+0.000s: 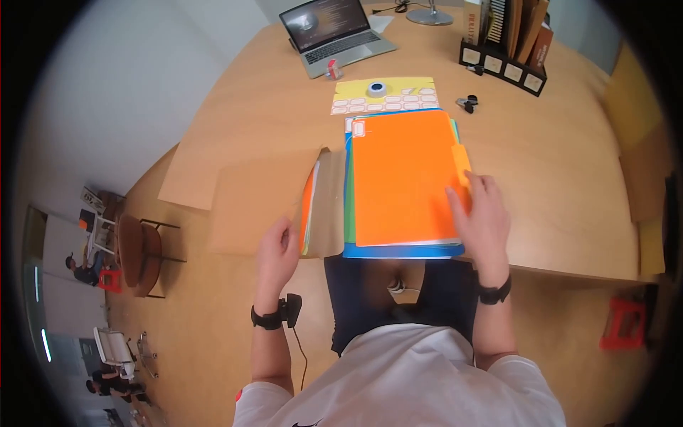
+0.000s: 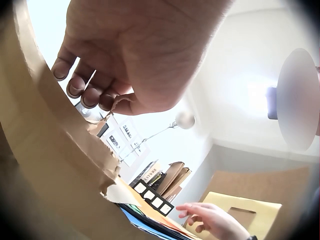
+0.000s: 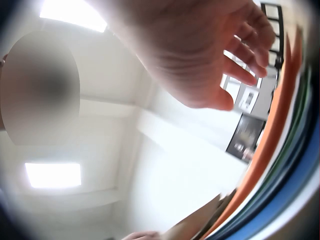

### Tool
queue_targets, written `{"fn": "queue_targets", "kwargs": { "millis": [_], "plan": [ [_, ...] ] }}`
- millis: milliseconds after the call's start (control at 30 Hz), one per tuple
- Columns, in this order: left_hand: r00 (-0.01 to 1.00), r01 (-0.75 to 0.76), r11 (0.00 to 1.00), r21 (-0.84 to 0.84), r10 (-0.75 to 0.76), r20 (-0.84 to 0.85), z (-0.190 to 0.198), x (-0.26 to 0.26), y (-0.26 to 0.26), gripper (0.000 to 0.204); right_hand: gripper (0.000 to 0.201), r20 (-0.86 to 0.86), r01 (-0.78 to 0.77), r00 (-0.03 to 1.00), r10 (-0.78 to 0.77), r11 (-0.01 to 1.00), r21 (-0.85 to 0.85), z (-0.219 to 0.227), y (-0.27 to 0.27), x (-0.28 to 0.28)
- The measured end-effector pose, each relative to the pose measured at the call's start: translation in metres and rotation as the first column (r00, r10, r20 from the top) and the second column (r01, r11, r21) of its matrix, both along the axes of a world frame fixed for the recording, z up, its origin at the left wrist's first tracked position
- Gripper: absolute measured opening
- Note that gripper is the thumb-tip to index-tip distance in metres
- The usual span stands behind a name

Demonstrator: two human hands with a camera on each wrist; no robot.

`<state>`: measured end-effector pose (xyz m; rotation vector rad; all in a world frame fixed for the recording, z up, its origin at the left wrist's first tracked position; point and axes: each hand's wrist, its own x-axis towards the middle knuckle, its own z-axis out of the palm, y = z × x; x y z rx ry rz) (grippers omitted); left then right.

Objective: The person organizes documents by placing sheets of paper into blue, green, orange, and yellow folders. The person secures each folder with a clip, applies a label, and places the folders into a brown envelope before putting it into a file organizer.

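Observation:
A brown paper envelope (image 1: 263, 192) lies at the left with its torn side open, orange and white sheets showing inside. My left hand (image 1: 277, 256) is at its near right edge; in the left wrist view the thumb and fingers of the left hand (image 2: 135, 55) pinch the ragged paper edge (image 2: 107, 165). To its right, an orange folder (image 1: 402, 185) tops a stack with green, white and blue layers. Over the folder's right edge, beside its tab (image 1: 461, 162), is my right hand (image 1: 484, 220), fingers spread and slightly bent, holding nothing in the right wrist view.
Behind the stack are a yellow label sheet (image 1: 348, 89) with a white tape roll (image 1: 377, 90) on it, and black clips (image 1: 467, 104). A laptop (image 1: 348, 51) stands at the back left, a black file holder (image 1: 501, 67) with books at the back right. A lamp base (image 1: 430, 16) is behind.

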<state>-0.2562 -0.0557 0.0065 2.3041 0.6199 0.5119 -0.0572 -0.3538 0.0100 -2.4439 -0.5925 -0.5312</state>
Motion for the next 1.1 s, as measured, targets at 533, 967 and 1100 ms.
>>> {"fn": "queue_targets", "kwargs": {
  "millis": [533,967,1100],
  "plan": [
    [0.998,0.031,0.999,-0.042,-0.029,0.05,0.0,-0.003,0.002,0.022,0.034,-0.457,0.023,0.889,0.044,0.99,0.141,-0.029,-0.021,0.042],
    [0.997,0.033,0.998,-0.049,-0.03,0.068,-0.003,-0.001,0.007,0.022,0.025,-0.272,0.143,0.861,0.43,0.309,0.94,-0.015,-0.038,0.03],
    [0.997,0.03,0.999,-0.035,-0.027,0.067,0.001,-0.001,0.004,0.023,0.027,-0.079,0.07,0.827,0.557,0.037,0.997,0.002,-0.056,0.009]
  ]
}}
